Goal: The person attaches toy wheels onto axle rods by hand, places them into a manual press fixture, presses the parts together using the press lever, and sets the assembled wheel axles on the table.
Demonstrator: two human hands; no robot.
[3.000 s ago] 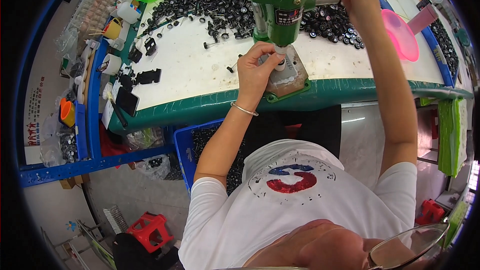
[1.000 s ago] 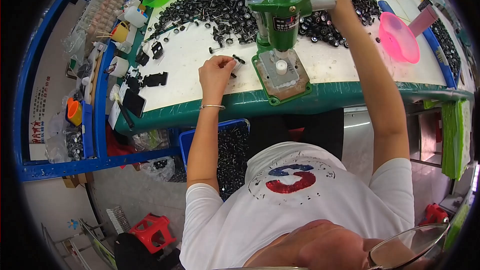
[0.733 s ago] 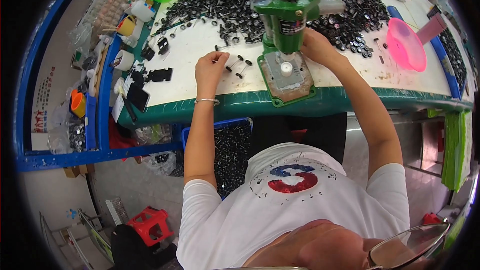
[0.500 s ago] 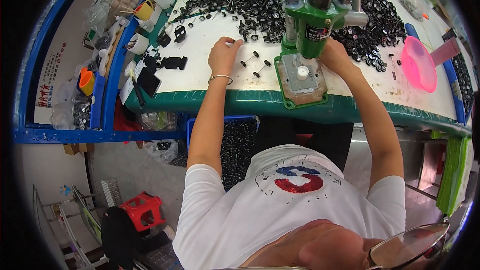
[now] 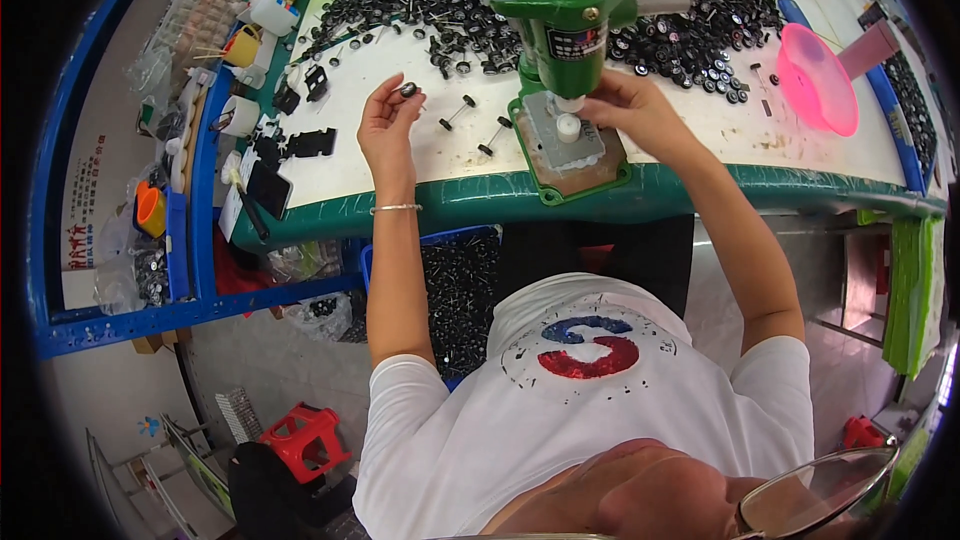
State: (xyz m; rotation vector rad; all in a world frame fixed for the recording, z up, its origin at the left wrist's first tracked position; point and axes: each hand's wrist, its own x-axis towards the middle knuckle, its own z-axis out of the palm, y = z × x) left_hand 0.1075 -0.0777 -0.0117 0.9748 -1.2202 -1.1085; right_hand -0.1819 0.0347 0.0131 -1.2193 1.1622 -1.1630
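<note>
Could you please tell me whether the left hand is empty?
No, the left hand holds a small black wheel between its fingers.

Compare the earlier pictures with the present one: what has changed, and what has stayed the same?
The left hand has moved left from the press, let go of a wheeled axle and now holds a black wheel. The right hand has come down from beside the press head to near the white holder; its grip is unclear. The press, white holder and pink bowl stayed put.
</note>
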